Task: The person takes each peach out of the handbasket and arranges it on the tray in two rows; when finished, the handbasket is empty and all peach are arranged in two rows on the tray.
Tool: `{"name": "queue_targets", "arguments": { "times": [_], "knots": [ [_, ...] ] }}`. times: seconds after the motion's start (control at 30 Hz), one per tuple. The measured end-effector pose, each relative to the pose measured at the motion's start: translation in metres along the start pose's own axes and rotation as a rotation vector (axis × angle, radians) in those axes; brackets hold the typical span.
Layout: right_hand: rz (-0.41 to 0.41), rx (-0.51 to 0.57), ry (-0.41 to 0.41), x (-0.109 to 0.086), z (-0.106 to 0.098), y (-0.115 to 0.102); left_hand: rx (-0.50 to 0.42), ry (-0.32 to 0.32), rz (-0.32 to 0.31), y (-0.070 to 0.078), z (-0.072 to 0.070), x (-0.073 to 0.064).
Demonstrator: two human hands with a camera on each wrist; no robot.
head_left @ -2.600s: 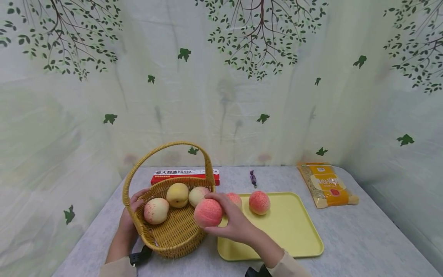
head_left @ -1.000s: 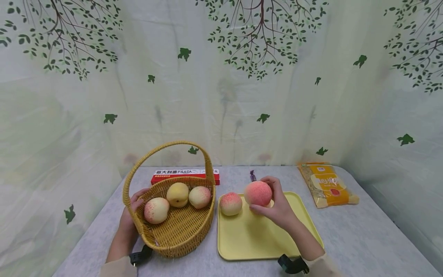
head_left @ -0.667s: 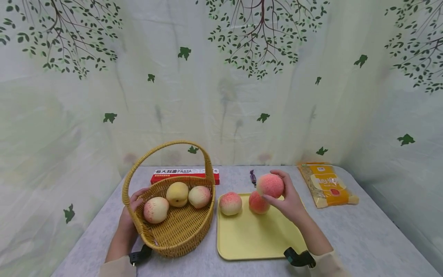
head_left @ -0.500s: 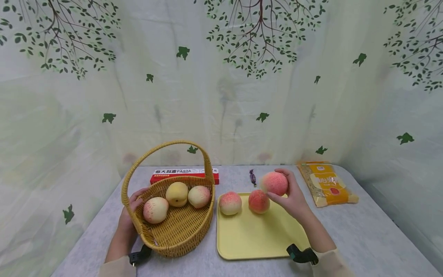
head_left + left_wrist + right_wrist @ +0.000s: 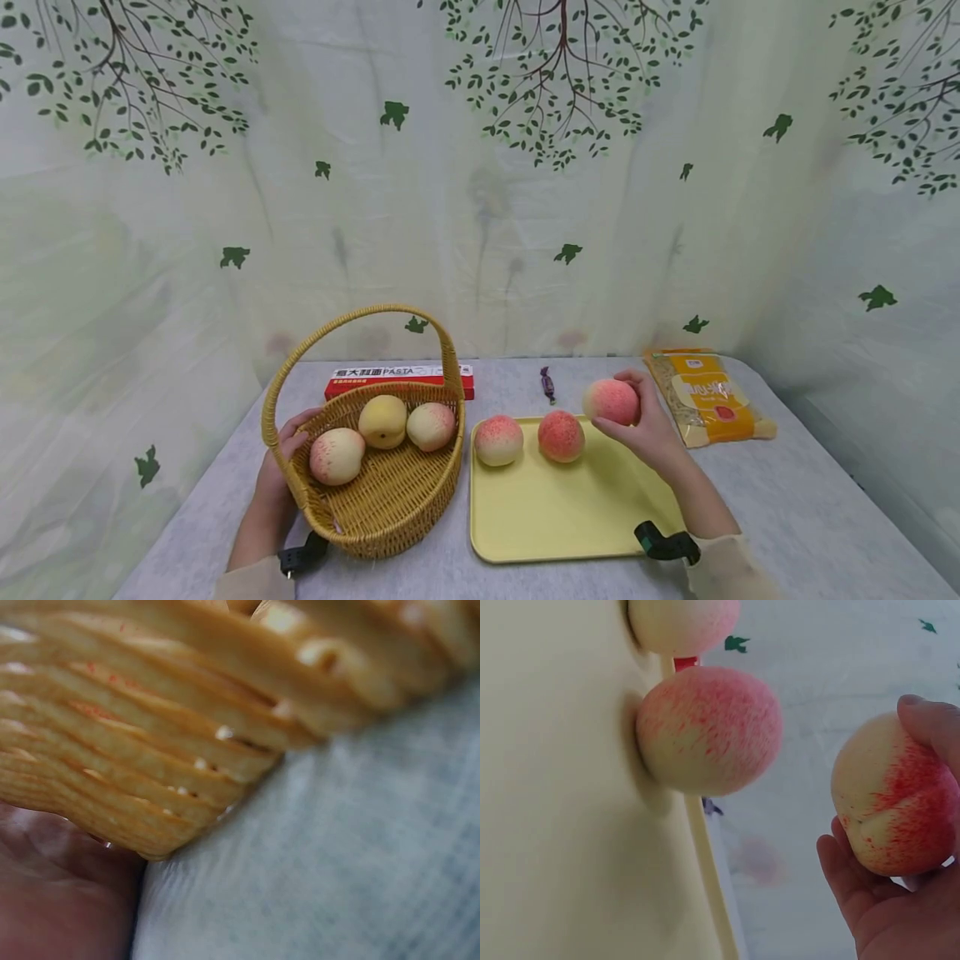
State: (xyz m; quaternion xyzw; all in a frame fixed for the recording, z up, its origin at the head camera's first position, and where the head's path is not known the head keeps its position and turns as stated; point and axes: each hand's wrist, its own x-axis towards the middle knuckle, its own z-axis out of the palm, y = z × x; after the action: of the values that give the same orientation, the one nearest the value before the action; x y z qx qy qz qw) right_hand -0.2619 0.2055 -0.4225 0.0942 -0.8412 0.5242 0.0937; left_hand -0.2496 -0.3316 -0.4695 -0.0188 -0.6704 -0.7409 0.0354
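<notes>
My right hand (image 5: 651,423) grips a pink-and-cream peach (image 5: 612,402) above the back right part of the yellow tray (image 5: 585,533). In the right wrist view, thumb and fingers lie round this peach (image 5: 892,802), its crease facing the camera. On the tray sit two more peaches, a paler one (image 5: 498,440) at the back left corner and a redder one (image 5: 561,437) beside it. My left hand (image 5: 276,475) holds the wicker basket (image 5: 390,508) at its left side, fingers over the rim. Inside the basket lie two pale peaches (image 5: 337,457) and a yellow one (image 5: 383,422).
Behind the basket lies a red-and-white pasta box (image 5: 401,381). A small purple wrapped candy (image 5: 547,385) is behind the tray. At the back right rests an orange-and-clear food bag (image 5: 708,400), near my right hand. The basket's tall handle (image 5: 390,309) arches over it.
My right hand has carried its peach from the basket's right edge rightward over the tray, past the two peaches there. The left hand and the basket have stayed in place.
</notes>
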Motion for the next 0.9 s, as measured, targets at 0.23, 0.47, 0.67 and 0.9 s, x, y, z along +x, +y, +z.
{"name": "queue_targets", "arguments": {
  "times": [0.23, 0.47, 0.67, 0.9],
  "knots": [
    [0.030, -0.056, -0.009, 0.002, -0.004, 0.016, -0.008, -0.007, 0.006, 0.000, 0.000, -0.001],
    [0.031, -0.105, -0.025, 0.002, -0.006, 0.028, -0.017, -0.001, 0.004, -0.001, -0.001, -0.001],
    [0.048, -0.148, -0.056, 0.002, -0.007, 0.036, -0.027, 0.000, -0.008, -0.001, -0.002, 0.000],
    [0.051, -0.167, -0.082, 0.002, -0.007, 0.043, -0.022, -0.005, 0.003, -0.004, -0.003, 0.003]
  ]
}}
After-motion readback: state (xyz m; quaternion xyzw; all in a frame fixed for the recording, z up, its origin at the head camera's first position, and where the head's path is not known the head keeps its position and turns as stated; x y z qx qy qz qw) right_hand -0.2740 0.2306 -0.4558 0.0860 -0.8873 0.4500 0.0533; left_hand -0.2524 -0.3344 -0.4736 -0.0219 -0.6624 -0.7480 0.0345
